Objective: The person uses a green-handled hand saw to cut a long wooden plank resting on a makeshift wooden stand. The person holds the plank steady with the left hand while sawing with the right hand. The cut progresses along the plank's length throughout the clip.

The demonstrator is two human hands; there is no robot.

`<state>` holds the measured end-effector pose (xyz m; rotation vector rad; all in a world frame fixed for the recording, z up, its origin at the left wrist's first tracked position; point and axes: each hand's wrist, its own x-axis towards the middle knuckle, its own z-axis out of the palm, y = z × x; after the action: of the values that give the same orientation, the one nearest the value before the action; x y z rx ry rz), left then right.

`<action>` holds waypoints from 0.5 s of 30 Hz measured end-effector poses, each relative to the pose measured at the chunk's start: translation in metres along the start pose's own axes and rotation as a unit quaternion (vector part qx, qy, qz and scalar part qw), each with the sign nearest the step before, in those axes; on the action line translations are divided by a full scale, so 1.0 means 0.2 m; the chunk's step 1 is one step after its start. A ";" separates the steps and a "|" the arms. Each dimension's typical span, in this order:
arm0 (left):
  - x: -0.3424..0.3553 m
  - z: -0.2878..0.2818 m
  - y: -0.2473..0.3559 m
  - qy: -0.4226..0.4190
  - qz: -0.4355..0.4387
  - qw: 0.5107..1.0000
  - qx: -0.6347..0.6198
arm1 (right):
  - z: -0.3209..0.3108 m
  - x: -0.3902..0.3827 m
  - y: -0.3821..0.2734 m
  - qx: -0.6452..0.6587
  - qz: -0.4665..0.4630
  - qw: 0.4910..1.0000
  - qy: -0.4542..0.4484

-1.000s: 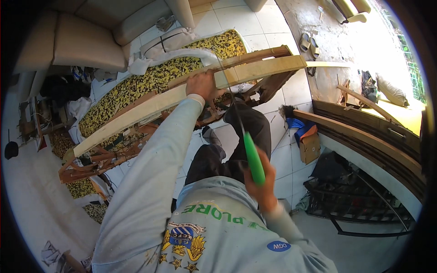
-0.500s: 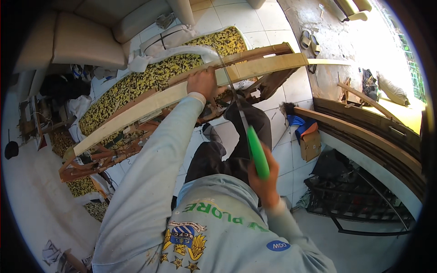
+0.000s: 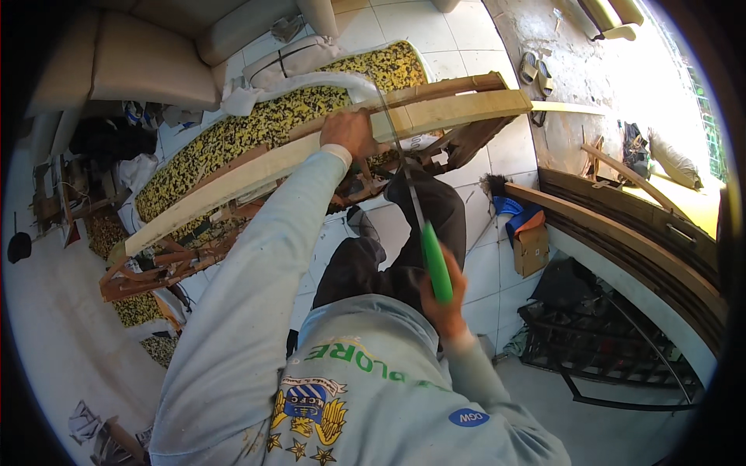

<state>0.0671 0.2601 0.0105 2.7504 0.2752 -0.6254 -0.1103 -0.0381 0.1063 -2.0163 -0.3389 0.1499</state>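
My right hand (image 3: 444, 301) is closed round the green handle (image 3: 435, 260) of a handsaw. Its narrow blade (image 3: 412, 182) runs away from me and crosses a long pale wooden plank (image 3: 458, 111), with the toothed edge at the wood just right of my left hand. My left hand (image 3: 347, 133) grips that plank from above, fingers wrapped over its far side. The plank lies along an old brown wooden frame (image 3: 167, 272). A dark-trousered leg of mine is bent up under the saw, close to the frame.
A yellow-and-black speckled foam cushion (image 3: 241, 144) lies behind the frame. Beige sofa seats (image 3: 151, 58) stand far left. At right are stacked long boards (image 3: 622, 221), a cardboard box (image 3: 531, 248), a blue brush (image 3: 507, 206) and a black metal rack (image 3: 598, 334). Sandals (image 3: 536, 71) lie far right.
The saw and my right hand have drawn back slightly toward me. My left hand keeps its hold on the plank, and the whole view has shifted a little.
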 end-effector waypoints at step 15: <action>0.01 0.04 0.01 -0.002 -0.010 1.000 -0.013 | 0.05 0.21 -0.04 0.003 0.038 0.999 -0.028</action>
<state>0.0659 0.2562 0.0039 2.7243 0.3075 -0.6270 -0.0734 -0.0130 0.1112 -2.0228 -0.2971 0.2556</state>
